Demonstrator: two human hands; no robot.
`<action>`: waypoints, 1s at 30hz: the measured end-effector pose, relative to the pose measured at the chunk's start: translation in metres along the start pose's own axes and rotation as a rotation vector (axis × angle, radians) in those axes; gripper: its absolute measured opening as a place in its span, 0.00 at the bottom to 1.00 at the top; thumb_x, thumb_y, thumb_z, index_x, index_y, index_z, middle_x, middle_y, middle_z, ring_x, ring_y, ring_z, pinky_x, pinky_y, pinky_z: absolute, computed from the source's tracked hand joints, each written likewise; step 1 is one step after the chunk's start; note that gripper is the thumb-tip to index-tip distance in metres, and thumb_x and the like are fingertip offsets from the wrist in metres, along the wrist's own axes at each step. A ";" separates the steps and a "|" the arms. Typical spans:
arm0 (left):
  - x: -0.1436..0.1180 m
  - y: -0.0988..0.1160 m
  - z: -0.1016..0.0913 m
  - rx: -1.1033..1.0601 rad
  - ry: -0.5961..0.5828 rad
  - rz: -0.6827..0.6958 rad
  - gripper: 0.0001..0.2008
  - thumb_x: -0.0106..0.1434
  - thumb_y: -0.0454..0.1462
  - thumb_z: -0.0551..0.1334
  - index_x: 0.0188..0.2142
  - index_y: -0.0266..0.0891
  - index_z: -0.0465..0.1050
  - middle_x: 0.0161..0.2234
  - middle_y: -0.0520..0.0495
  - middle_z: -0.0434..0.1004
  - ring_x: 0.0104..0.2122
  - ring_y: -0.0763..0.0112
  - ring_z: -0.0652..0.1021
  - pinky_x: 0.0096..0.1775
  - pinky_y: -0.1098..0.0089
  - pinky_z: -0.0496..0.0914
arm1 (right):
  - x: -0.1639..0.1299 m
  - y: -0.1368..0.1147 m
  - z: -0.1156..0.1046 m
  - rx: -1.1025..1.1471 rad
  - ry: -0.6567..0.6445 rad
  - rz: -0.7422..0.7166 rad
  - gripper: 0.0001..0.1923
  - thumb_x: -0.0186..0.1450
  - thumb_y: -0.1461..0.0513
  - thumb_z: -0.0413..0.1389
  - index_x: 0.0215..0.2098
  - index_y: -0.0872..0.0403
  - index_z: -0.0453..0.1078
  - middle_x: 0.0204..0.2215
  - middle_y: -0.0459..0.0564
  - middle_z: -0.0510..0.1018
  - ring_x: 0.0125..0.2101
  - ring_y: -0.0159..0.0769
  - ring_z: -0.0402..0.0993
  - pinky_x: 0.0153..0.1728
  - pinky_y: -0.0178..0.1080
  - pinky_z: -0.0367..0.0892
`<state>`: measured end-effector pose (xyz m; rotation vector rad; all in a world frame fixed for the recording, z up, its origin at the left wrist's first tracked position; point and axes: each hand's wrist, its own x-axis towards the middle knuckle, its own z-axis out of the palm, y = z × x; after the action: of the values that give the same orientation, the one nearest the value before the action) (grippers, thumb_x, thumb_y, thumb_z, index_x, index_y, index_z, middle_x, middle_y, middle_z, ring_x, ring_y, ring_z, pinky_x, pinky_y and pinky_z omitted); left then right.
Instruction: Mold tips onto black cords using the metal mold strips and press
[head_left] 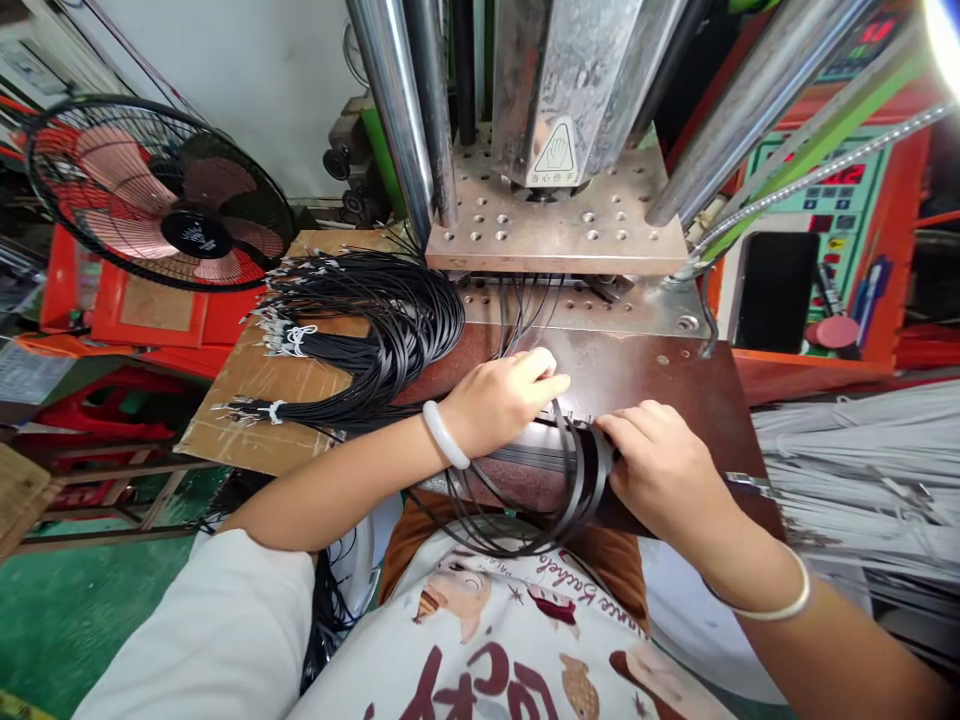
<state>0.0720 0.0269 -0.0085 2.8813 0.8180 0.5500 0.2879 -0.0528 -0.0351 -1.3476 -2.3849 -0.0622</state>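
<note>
Black flat cables (576,470) loop down from the brown work plate (675,370) over my lap. My left hand (506,395) is closed around cable ends near the middle of the plate, its thumb pointing right. Just to the right, my right hand (652,450) pinches the cables with thumb and fingertips beside a row of small metal ends. More thin black wires run from under the press plate (555,250) toward my left hand. What lies inside the left fist is partly hidden.
Bundled black cables (420,320) lie on cardboard (225,420) at the left. A press head (562,80) with a hand warning label stands between metal columns. A fan (161,195) is at far left; a phone (776,295) and grey cables (862,470) are at right.
</note>
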 end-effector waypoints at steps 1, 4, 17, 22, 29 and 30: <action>-0.001 -0.003 0.004 -0.147 0.053 0.003 0.13 0.69 0.30 0.52 0.42 0.35 0.76 0.38 0.43 0.77 0.37 0.70 0.77 0.39 0.72 0.71 | -0.001 0.000 0.000 0.034 0.005 0.000 0.11 0.60 0.73 0.48 0.35 0.58 0.71 0.27 0.54 0.73 0.30 0.43 0.64 0.31 0.45 0.65; -0.006 -0.013 0.019 -0.484 0.144 -0.010 0.10 0.65 0.27 0.57 0.35 0.34 0.77 0.33 0.47 0.80 0.34 0.74 0.78 0.39 0.76 0.71 | -0.005 0.003 -0.005 0.171 0.053 0.048 0.13 0.62 0.72 0.49 0.40 0.57 0.72 0.32 0.53 0.71 0.33 0.39 0.68 0.32 0.41 0.68; -0.017 0.015 0.015 0.045 0.132 0.222 0.15 0.70 0.33 0.50 0.32 0.35 0.74 0.30 0.45 0.77 0.31 0.68 0.74 0.36 0.67 0.67 | -0.019 0.016 -0.009 0.525 0.260 0.431 0.03 0.64 0.62 0.59 0.37 0.49 0.74 0.33 0.48 0.79 0.33 0.39 0.77 0.37 0.42 0.73; -0.017 0.008 0.023 -0.153 0.167 0.057 0.10 0.66 0.30 0.53 0.37 0.37 0.74 0.33 0.47 0.78 0.33 0.71 0.76 0.37 0.71 0.69 | -0.011 0.020 -0.012 0.513 0.201 0.272 0.06 0.64 0.67 0.57 0.34 0.50 0.74 0.30 0.45 0.80 0.31 0.35 0.76 0.34 0.38 0.73; -0.017 0.012 0.023 -0.040 0.177 0.083 0.10 0.65 0.30 0.54 0.34 0.37 0.74 0.29 0.47 0.76 0.30 0.69 0.75 0.35 0.69 0.69 | -0.010 0.023 -0.011 0.466 0.217 0.174 0.09 0.63 0.70 0.57 0.35 0.51 0.74 0.31 0.46 0.79 0.33 0.34 0.76 0.35 0.38 0.72; -0.017 0.014 0.022 -0.019 0.179 0.092 0.11 0.66 0.31 0.53 0.34 0.37 0.74 0.28 0.47 0.76 0.30 0.69 0.75 0.35 0.69 0.69 | -0.011 0.023 -0.011 0.465 0.212 0.175 0.09 0.63 0.70 0.57 0.35 0.51 0.74 0.31 0.46 0.79 0.33 0.35 0.76 0.36 0.38 0.72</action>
<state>0.0736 0.0059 -0.0318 2.8948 0.6994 0.8316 0.3155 -0.0519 -0.0325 -1.2433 -1.9390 0.3578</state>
